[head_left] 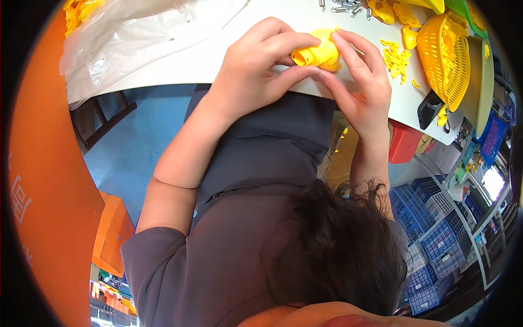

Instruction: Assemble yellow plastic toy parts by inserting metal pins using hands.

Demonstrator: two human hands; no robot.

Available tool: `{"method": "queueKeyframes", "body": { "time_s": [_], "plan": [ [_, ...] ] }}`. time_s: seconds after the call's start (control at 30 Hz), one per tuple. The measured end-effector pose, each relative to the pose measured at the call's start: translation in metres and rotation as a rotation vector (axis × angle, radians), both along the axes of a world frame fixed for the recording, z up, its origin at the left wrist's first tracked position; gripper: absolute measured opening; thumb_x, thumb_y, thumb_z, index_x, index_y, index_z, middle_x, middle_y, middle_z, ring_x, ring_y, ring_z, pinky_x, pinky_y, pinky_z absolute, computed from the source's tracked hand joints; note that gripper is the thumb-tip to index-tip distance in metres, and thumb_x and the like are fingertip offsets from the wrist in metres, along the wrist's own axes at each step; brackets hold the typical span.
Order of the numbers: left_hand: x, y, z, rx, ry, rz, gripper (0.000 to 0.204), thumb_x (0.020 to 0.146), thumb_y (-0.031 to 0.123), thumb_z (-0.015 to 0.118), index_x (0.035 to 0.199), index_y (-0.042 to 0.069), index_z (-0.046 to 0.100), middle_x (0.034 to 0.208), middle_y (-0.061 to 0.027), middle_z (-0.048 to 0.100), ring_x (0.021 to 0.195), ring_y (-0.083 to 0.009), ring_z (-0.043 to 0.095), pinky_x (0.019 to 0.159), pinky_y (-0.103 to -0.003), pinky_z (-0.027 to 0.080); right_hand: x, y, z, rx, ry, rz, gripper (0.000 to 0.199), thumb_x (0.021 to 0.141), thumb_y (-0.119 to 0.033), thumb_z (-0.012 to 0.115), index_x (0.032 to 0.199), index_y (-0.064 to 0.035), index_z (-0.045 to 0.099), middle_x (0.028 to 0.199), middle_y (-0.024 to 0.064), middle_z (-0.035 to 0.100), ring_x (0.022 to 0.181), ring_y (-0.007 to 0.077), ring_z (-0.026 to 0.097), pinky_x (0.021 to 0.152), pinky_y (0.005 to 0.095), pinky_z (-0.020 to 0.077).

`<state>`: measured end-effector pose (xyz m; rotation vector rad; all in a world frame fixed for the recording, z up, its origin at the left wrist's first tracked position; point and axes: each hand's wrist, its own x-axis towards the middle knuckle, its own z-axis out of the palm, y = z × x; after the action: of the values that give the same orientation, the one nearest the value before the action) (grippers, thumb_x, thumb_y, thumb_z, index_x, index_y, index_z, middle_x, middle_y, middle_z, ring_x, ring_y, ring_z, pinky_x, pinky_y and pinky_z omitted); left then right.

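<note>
Above the near edge of the white table [163, 62], a yellow hollow plastic part [321, 53] with a round open end is held between both hands. My left hand [264, 62] is closed on its left side, thumb below and fingers above. On the other side, my right hand [362, 76] pinches it with the fingertips on top and the thumb underneath. The open end points left. Part of its surface is covered by my fingers, and its exact kind cannot be made out.
Small yellow pieces [396, 61] lie right of my hands, beside a yellow basket [460, 65] of yellow parts. Metal springs [348, 7] sit at the far edge. A clear plastic bag [120, 49] covers the table's left. A black object [429, 110] rests near the right corner.
</note>
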<state>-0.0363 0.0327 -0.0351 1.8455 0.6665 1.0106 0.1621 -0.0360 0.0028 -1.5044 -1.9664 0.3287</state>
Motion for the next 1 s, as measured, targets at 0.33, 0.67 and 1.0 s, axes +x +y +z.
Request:
{"method": "queueKeyframes", "body": {
  "time_s": [0.33, 0.67, 1.0],
  "plan": [
    [0.011, -0.024, -0.01, 0.014, -0.315, 0.161, 0.041, 0.072, -0.007, 0.082, 0.108, 0.002, 0.065, 0.105, -0.0132, 0.062, 0.093, -0.0204, 0.068, 0.074, -0.028, 0.063, -0.019, -0.017, 0.0, -0.505, 1.228, -0.251, 0.056, 0.1, -0.023, 0.061, 0.144, 0.0054, 0.041, 0.125, 0.0175, 0.063, 0.1, 0.0235, 0.07, 0.077, 0.0285, 0.0589],
    [0.007, -0.022, 0.032, -0.609, -0.506, -0.115, 0.048, 0.092, 0.017, 0.072, 0.131, 0.002, 0.049, 0.124, -0.0123, 0.055, 0.105, -0.0176, 0.062, 0.087, -0.03, 0.053, -0.016, -0.025, -0.002, -0.445, 1.157, -0.075, 0.045, 0.098, -0.015, 0.062, 0.135, 0.0076, 0.05, 0.106, 0.0135, 0.068, 0.074, 0.0137, 0.065, 0.064, 0.0223, 0.0521],
    [0.032, -0.031, 0.024, -0.832, -0.502, -0.22, 0.043, 0.103, 0.027, 0.057, 0.134, -0.001, 0.045, 0.121, -0.008, 0.057, 0.105, -0.0106, 0.057, 0.088, -0.025, 0.05, -0.028, -0.024, 0.011, -0.166, 0.752, -0.205, 0.058, 0.079, -0.008, 0.084, 0.13, 0.0003, 0.059, 0.127, 0.0155, 0.062, 0.101, 0.0172, 0.067, 0.08, 0.0284, 0.058]
  ]
}}
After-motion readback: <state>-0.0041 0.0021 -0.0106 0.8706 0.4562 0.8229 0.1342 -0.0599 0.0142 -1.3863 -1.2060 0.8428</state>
